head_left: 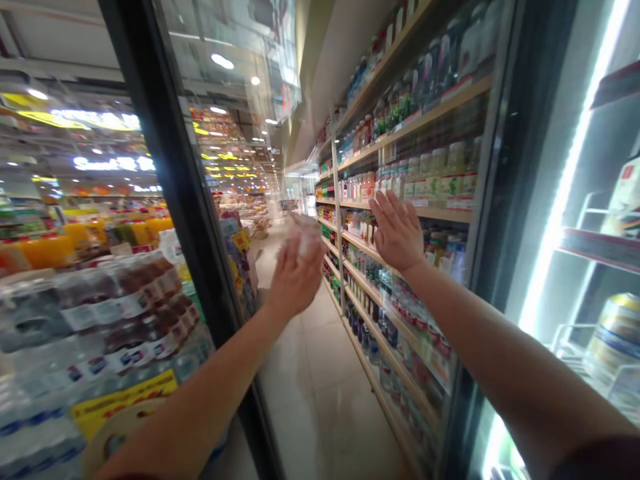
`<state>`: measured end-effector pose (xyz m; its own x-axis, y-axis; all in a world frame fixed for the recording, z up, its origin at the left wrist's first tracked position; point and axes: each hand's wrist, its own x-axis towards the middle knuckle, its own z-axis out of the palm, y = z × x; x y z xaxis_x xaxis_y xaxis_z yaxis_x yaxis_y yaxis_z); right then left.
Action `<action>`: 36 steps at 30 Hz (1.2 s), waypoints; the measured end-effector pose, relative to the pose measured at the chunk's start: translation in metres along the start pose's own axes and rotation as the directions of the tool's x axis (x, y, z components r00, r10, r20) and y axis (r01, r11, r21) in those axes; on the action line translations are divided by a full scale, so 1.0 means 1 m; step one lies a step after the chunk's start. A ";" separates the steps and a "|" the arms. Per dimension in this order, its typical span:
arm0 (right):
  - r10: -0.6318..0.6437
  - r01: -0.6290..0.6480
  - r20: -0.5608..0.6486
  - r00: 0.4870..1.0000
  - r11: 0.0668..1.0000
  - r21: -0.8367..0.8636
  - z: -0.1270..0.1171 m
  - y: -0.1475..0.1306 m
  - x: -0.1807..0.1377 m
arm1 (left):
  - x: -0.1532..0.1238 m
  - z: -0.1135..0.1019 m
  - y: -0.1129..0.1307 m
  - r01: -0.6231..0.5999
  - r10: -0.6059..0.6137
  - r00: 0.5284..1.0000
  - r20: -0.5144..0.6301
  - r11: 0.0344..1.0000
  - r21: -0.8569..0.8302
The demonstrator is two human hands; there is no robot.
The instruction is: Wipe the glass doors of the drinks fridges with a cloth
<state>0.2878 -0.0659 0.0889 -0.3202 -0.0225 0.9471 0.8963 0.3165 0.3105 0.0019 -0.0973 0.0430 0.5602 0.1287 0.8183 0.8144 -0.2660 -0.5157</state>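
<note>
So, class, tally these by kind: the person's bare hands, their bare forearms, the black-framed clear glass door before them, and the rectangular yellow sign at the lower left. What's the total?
Bare left hand and bare right hand: 2
Bare left forearm and bare right forearm: 2
Black-framed clear glass door: 1
Rectangular yellow sign: 1
Total: 6

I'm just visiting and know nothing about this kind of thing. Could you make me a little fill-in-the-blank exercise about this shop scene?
1. Of the left grip and the right grip, the one nearer the picture's right edge is the ____ one.
2. The slanting door frame is coloured ____.
3. The shelves hold rows of drink ____.
4. The sign by the stacked packs is mostly ____.

Missing words: right; black; bottles; yellow.
</note>
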 end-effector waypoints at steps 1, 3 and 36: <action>0.000 0.000 0.001 1.000 1.000 0.000 0.001 0.000 0.000 | -0.003 0.004 0.005 -0.143 0.144 0.988 0.048 0.990 -0.018; 0.000 0.000 0.011 1.000 1.000 -0.001 0.002 0.001 0.000 | -0.004 0.008 0.004 -0.253 0.255 0.963 0.090 0.967 -0.041; -0.091 0.075 0.070 0.993 0.976 0.206 0.065 -0.073 0.000 | 0.006 0.125 -0.030 0.117 -0.139 0.989 -0.047 0.938 -0.326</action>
<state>0.2024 -0.0280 0.0607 -0.4214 0.0156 0.9067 0.7874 0.5022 0.3574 0.0000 0.0312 0.0311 0.4336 0.1196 0.8931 0.7802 -0.5458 -0.3057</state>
